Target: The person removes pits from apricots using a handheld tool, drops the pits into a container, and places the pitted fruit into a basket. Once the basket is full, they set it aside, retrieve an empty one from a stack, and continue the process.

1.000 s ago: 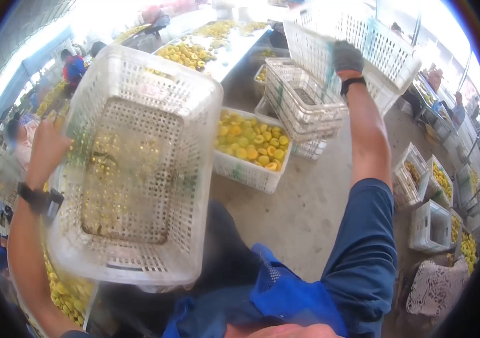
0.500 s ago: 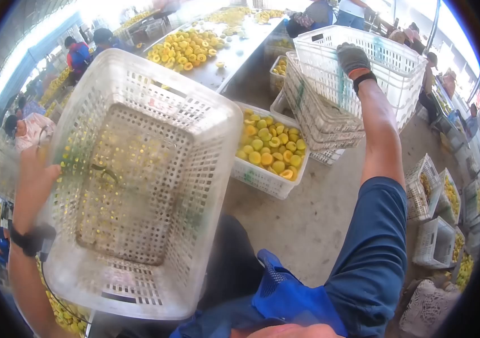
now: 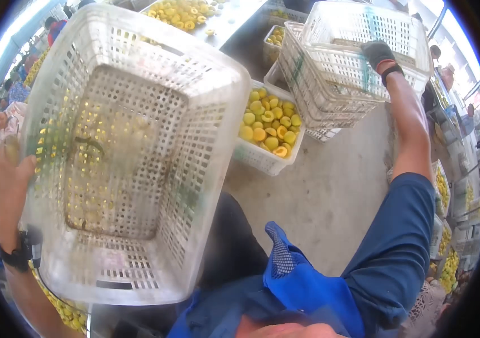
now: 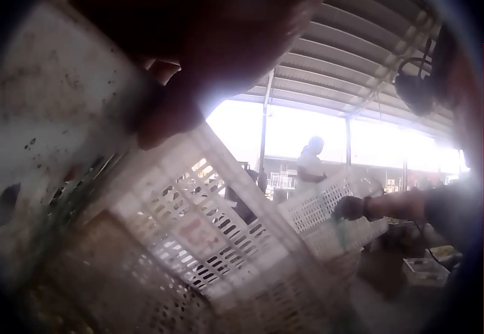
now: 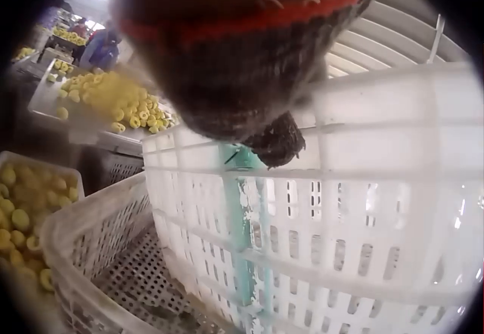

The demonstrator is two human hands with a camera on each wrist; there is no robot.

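My bare left hand [image 3: 11,172] grips the left rim of a worn white plastic crate [image 3: 138,90], which is tilted so that its stained inside faces me. A dark curved scrap [image 3: 90,143] lies on its perforated bottom. To the right, my gloved right hand [image 3: 379,54] holds the near rim of a second white crate [image 5: 340,190] with a green stripe down its wall. This crate sits low over a stack of crates [image 3: 330,104], overlapping it in the head view. In the right wrist view the grey glove [image 5: 234,85] hides part of the rim.
A white crate [image 3: 259,158] full of yellow fruit [image 3: 271,121], some halved, stands on the concrete floor [image 3: 313,197] beside the stack. Behind it is a metal table [image 3: 240,22] with more fruit. Several filled crates line the right side; people work around.
The right hand has brought its crate down from a raised tilt to lower over the stack, and reaches farther right. The left hand still grips its crate, now farther left in the head view.
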